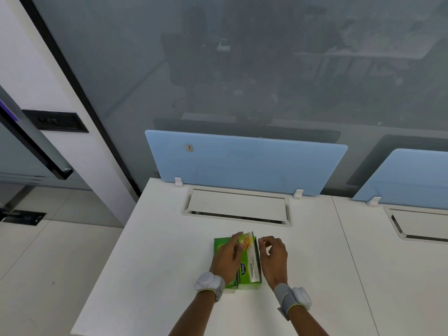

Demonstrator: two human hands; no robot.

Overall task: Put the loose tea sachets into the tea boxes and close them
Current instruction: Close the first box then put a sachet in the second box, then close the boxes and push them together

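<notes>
Head view: my left hand (226, 258) lies flat, fingers spread, on two green tea boxes (251, 263) mid-bench (150, 263), right hand (274, 257) curled empty beside; I'd steady the box, then press its flap shut.

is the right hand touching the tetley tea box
Cannot tell. In the head view the right hand sits just right of the Tetley tea box, its curled fingertips near the box's upper edge, but motion blur hides any contact or gap.
</notes>
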